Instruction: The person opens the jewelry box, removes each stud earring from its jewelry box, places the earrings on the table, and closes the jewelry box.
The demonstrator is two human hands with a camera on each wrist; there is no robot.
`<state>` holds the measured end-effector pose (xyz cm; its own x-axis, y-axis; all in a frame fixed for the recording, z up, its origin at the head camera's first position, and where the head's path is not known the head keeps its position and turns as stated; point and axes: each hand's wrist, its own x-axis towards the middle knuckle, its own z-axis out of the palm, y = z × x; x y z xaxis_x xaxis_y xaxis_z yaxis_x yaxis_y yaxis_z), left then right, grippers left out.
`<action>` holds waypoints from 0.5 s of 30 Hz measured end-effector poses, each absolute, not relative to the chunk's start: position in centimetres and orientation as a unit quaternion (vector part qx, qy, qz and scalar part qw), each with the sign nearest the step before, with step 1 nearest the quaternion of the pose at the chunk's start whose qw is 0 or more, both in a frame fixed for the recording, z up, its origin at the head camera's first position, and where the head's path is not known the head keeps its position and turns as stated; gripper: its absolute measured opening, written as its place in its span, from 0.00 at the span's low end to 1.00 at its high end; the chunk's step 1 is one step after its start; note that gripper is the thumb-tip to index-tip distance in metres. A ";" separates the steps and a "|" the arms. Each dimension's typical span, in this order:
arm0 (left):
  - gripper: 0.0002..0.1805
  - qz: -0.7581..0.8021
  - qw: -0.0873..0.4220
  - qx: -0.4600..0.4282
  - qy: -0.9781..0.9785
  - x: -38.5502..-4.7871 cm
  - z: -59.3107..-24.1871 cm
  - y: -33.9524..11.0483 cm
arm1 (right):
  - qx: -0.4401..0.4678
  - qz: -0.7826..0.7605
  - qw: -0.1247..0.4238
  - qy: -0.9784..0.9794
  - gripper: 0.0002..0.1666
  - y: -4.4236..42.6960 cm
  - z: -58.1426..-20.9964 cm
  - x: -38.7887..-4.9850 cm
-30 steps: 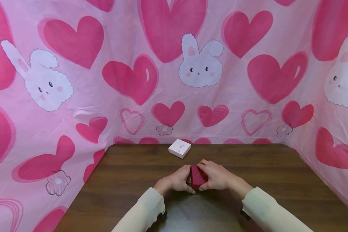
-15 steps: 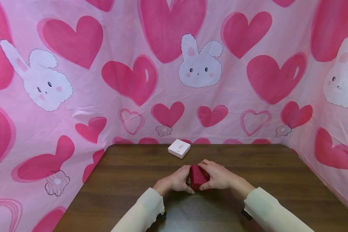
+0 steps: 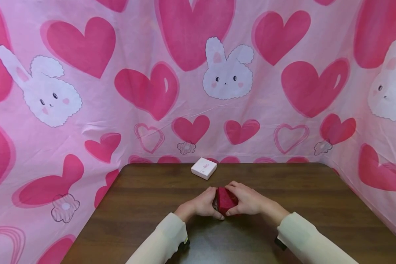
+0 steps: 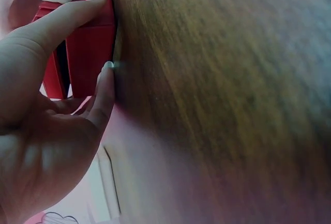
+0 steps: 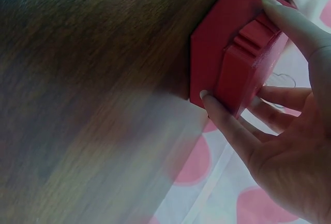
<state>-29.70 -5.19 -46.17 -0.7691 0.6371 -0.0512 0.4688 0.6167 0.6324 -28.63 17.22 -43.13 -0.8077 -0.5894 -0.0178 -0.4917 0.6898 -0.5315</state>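
A small red faceted box (image 3: 227, 201) stands on the wooden table between both hands. My left hand (image 3: 205, 204) grips its left part, thumb on the near side and fingers on the far side. From the right, my right hand (image 3: 246, 200) pinches the box's other part between thumb and fingers. In the left wrist view a narrow dark slit runs between the two parts of the red box (image 4: 89, 48). Stepped ridges show on the red box (image 5: 212, 53) in the right wrist view. The inside of the box is hidden.
A white square box (image 3: 204, 168) with pink print lies farther back on the table (image 3: 145, 205), left of the red box. Behind the table hangs a pink cloth (image 3: 191, 99) with hearts and rabbits, which also runs along both sides.
The right hand and the red box have shifted very slightly to the right over the last second. The left thumb's tip has also edged a little to the right. The white box stays put.
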 end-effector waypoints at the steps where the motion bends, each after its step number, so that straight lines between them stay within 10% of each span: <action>1: 0.42 0.308 0.135 0.311 0.889 -29.7 -46.2 -5.1 | -0.297 -0.260 0.093 0.914 0.49 17.2 -43.1 -28.7; 15: 0.41 0.320 0.139 0.303 0.887 -29.9 -46.6 -5.0 | -0.301 -0.281 0.104 0.905 0.47 17.4 -43.1 -28.7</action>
